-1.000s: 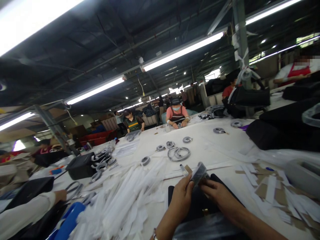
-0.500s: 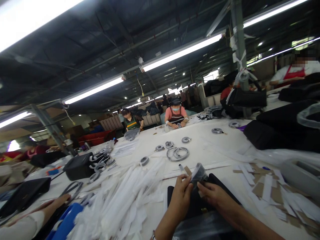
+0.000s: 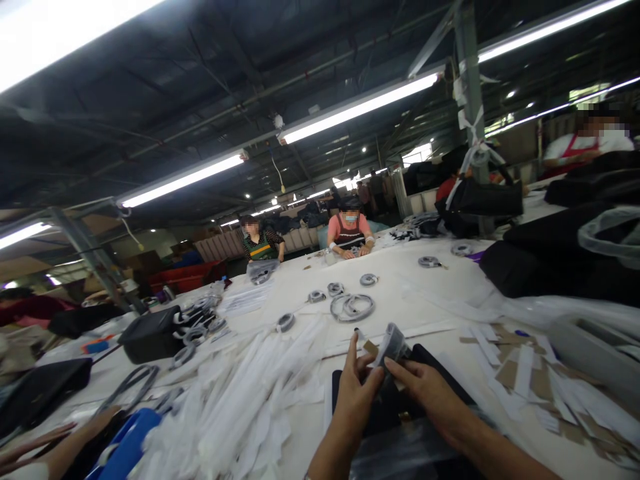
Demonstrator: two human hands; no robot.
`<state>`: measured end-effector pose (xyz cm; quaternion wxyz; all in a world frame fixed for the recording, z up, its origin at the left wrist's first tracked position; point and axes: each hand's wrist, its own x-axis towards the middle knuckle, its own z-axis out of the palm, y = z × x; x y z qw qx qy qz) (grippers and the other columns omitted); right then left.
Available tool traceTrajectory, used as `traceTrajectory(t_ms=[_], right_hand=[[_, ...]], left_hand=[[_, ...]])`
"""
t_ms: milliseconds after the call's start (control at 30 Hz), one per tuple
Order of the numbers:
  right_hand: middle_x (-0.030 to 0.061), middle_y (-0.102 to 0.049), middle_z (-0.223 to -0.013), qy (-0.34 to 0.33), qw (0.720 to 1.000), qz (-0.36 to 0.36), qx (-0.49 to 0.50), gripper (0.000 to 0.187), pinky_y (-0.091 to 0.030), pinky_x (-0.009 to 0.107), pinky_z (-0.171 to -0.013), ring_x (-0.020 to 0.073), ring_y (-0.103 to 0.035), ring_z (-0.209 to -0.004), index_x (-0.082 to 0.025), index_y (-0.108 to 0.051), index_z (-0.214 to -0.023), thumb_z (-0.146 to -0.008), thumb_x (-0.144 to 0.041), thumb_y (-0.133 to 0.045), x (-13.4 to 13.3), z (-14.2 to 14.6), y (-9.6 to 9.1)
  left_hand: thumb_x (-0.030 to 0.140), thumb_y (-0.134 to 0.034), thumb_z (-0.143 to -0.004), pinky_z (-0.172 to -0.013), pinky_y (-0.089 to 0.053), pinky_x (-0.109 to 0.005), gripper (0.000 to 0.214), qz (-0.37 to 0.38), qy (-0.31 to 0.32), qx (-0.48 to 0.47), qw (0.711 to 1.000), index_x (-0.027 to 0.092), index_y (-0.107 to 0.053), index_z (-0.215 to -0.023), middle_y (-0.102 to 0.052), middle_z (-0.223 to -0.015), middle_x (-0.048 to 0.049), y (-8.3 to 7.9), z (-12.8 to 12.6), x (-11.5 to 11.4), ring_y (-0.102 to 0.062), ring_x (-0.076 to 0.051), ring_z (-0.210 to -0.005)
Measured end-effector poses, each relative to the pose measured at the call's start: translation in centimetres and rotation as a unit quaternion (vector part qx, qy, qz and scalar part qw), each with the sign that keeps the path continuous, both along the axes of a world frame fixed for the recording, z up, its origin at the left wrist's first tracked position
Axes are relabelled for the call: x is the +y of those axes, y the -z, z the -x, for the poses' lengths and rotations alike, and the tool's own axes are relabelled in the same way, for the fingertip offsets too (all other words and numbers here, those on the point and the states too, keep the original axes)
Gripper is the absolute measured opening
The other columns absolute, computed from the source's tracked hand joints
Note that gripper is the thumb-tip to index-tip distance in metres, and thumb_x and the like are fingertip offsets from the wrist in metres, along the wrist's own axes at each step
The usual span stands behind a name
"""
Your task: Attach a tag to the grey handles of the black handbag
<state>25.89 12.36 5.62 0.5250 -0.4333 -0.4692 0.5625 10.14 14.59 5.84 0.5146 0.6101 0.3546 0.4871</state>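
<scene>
My left hand (image 3: 356, 393) and my right hand (image 3: 424, 389) meet over a black bag (image 3: 435, 363) lying on the white table (image 3: 410, 293). Both pinch a small grey folded piece wrapped in clear film (image 3: 393, 345), held upright just above the bag. The left hand's fingers are partly raised beside the piece. A gold clasp (image 3: 403, 417) shows on the bag between my wrists. A sheet of clear plastic (image 3: 400, 453) lies across the bag's near end.
A heap of white paper strips (image 3: 240, 407) lies to my left, cardboard and paper scraps (image 3: 530, 373) to my right. Grey coiled straps (image 3: 353, 307) and black bags (image 3: 150, 333) dot the table. A co-worker's hand (image 3: 30, 447) reaches in at lower left. Other people sit at the far side.
The co-worker's arm at lower left has drawn back toward the edge. My left fingers have lifted and spread beside the wrapped piece. The view has drifted slightly.
</scene>
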Motion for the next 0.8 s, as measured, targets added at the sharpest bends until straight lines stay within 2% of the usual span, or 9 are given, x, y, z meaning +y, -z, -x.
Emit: traceTrajectory(t_ms=[100,167,267,400,633,800], right_hand=[[0.0080,-0.075,-0.090,-0.025,0.998,0.003,0.058,0.049,-0.053,0.034,-0.086,0.0255,-0.069,-0.091,-0.017,-0.078,-0.099,-0.079,-0.062,-0.069,-0.4,0.1,-0.2],[0.0089,-0.075,-0.098,-0.037,0.993,-0.008,0.112,0.046,-0.051,0.036,-0.094,0.0269,-0.068,-0.100,-0.019,-0.078,-0.098,-0.081,-0.061,-0.068,-0.8,0.1,-0.2],[0.0077,-0.074,-0.108,-0.041,0.988,-0.029,0.145,0.041,-0.047,0.040,-0.104,0.0287,-0.064,-0.112,-0.022,-0.078,-0.105,-0.079,-0.053,-0.074,-1.3,0.2,0.0],[0.0053,-0.072,-0.118,-0.021,0.992,-0.029,0.117,0.042,-0.040,0.041,-0.111,0.0273,-0.061,-0.118,-0.024,-0.074,-0.116,-0.080,-0.047,-0.075,-1.5,0.5,0.4],[0.0061,-0.075,-0.110,0.080,0.991,-0.013,0.110,0.044,-0.046,0.039,-0.104,0.0287,-0.065,-0.111,-0.021,-0.076,-0.106,-0.074,-0.050,-0.078,-0.7,1.9,1.2],[0.0065,-0.075,-0.108,0.128,0.988,-0.018,0.090,0.042,-0.048,0.039,-0.099,0.0293,-0.066,-0.108,-0.020,-0.075,-0.102,-0.073,-0.051,-0.077,-0.4,2.5,2.2]], left_hand=[[0.048,-0.068,-0.085,-0.088,-0.052,-0.035,0.054,-0.020,0.001,0.033,0.999,0.016,-0.064,-0.127,-0.072,-0.109,-0.0098,-0.6,-0.1,-0.5,-0.066,-0.026,-0.100],[0.048,-0.067,-0.085,-0.082,-0.052,-0.033,0.043,-0.028,-0.004,0.046,0.999,0.015,-0.071,-0.112,-0.074,-0.098,-0.0072,-0.9,-0.2,-0.7,-0.067,-0.025,-0.092],[0.045,-0.068,-0.085,-0.079,-0.052,-0.031,0.039,-0.024,-0.013,0.034,0.999,0.017,-0.072,-0.111,-0.074,-0.097,-0.0059,-1.0,-0.2,-0.9,-0.067,-0.023,-0.090],[0.045,-0.071,-0.083,-0.084,-0.052,-0.034,0.038,-0.024,-0.029,0.027,0.999,0.017,-0.074,-0.107,-0.074,-0.100,-0.0081,-0.4,-0.3,-0.9,-0.067,-0.026,-0.094],[0.036,-0.070,-0.084,-0.092,-0.051,-0.038,0.032,-0.037,-0.072,0.029,0.996,0.017,-0.072,-0.109,-0.075,-0.105,-0.0098,0.4,-0.8,-0.9,-0.067,-0.027,-0.101],[0.028,-0.066,-0.086,-0.097,-0.049,-0.037,0.023,-0.091,-0.115,0.068,0.987,0.019,-0.073,-0.106,-0.074,-0.107,-0.0075,0.7,-1.0,-1.0,-0.067,-0.024,-0.104]])
